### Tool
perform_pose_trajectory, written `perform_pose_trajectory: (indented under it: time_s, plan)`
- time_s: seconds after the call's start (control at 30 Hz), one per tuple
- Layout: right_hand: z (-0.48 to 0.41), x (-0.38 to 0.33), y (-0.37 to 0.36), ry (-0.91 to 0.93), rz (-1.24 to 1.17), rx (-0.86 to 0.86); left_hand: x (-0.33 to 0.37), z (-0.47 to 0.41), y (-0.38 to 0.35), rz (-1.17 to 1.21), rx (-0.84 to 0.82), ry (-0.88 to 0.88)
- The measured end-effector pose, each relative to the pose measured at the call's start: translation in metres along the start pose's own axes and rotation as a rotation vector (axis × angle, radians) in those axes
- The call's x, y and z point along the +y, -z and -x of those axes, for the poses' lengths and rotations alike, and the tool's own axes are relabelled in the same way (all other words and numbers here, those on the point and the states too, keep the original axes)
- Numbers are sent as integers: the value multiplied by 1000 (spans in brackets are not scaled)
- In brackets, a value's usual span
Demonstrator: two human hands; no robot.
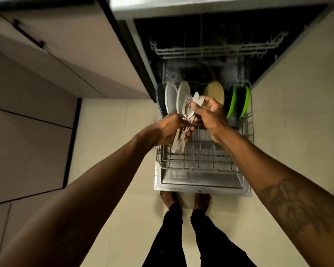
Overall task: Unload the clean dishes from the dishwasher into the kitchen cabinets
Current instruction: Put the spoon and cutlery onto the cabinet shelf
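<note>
Left hand [170, 130], right hand [210, 114] — silvery bunched cutlery [188, 109]

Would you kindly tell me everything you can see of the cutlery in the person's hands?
The cutlery is a bundle of shiny, silvery metal pieces, held roughly upright. Fork tines and spoon bowls fan out at the top; plain handles stick out below. The left hand grips its middle, and the right hand holds the spoon bowls at the top. It is held above the rack, near the standing plates. Blur hides the count.
</note>
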State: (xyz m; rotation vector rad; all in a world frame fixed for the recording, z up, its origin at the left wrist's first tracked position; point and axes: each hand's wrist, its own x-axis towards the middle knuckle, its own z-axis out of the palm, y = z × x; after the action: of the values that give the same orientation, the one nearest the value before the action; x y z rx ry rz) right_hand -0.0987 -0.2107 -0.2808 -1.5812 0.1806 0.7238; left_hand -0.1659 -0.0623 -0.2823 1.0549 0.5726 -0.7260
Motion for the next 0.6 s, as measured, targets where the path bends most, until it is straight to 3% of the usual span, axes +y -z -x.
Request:
perform_pose_trajectory:
  time_s: [0.13, 0.3, 0.6]
  plan:
    - [46, -65, -31, 86, 24, -84, 43, 85, -23, 151, -3, -19]
    - [102, -136, -94, 245, 93, -184, 79, 196, -45, 228, 152, -169]
    - [203, -236, -277, 406, 152, -557, 105, 408, 18, 286, 463, -486]
